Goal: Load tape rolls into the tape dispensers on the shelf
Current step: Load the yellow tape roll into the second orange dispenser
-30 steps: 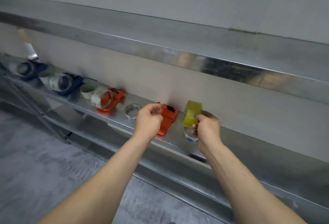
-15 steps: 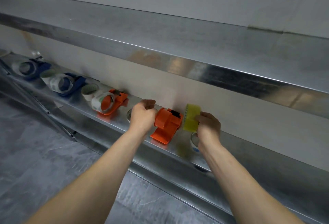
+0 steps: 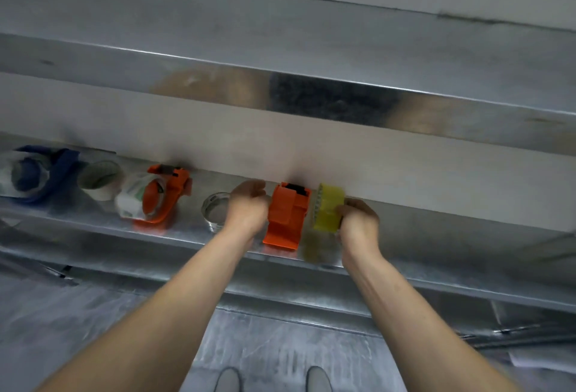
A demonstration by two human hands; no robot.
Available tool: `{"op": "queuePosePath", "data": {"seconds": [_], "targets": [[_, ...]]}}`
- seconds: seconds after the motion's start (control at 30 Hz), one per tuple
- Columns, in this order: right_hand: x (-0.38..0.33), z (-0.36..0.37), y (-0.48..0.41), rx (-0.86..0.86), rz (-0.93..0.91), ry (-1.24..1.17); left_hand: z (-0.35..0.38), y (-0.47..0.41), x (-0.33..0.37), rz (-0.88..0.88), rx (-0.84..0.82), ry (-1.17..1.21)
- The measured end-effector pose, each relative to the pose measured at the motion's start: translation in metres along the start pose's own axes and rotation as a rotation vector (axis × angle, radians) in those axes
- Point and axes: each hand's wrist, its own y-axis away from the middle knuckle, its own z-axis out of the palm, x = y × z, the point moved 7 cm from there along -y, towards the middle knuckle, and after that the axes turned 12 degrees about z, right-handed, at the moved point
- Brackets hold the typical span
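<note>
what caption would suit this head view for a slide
The left hand holds an orange dispenser at the shelf while the right hand holds a yellow tape roll beside it.

Left grip (image 3: 247, 209) and right grip (image 3: 358, 223), both curled.

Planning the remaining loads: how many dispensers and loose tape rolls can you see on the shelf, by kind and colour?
Blue dispenser: 1
Orange dispensers: 2
Loose rolls: 3, namely white, clear and yellow, the last held in the right hand
Total: 6
</note>
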Motion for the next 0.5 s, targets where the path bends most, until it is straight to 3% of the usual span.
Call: {"op": "queuePosePath", "data": {"seconds": [0.5], "targets": [[0.04,0.019,0.035,0.138,0.091,-0.197,0.005,-0.018,-0.008,-0.033,-0.321,0.05]]}}
